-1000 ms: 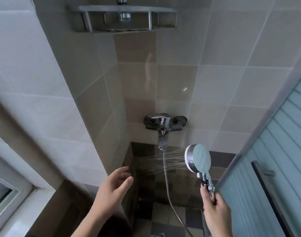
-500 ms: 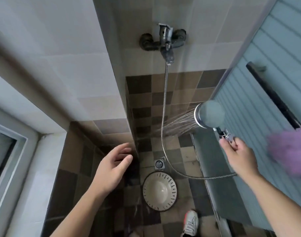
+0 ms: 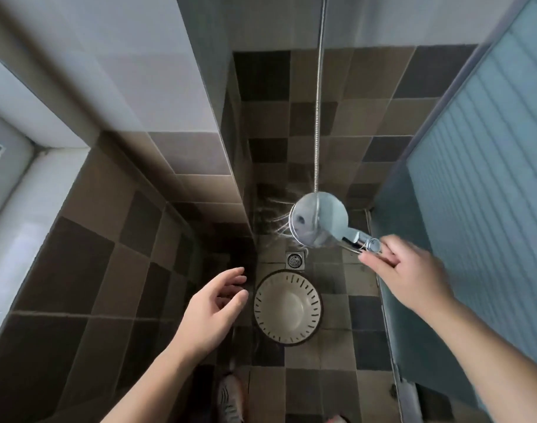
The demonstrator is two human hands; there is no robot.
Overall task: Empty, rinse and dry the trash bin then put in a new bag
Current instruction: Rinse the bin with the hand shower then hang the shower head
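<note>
A round cream trash bin [image 3: 287, 308] with dark slots around its rim stands upright and empty on the tiled shower floor, seen from straight above. My right hand [image 3: 409, 274] grips the handle of a chrome shower head [image 3: 319, 220] held above and beyond the bin. Water sprays from the head leftward toward the wall corner, not into the bin. My left hand [image 3: 212, 309] hovers open just left of the bin's rim, fingers spread, holding nothing.
A square floor drain [image 3: 295, 260] sits just beyond the bin. The metal shower hose [image 3: 319, 96] hangs down from above. A tiled wall corner [image 3: 230, 166] juts out on the left, a ribbed blue door [image 3: 481, 166] closes the right. My shoe [image 3: 229, 398] is below the bin.
My view has tilted down from the wall tap to the floor, bringing the bin into sight. My right hand has carried the spraying shower head lower; my left hand has stayed open.
</note>
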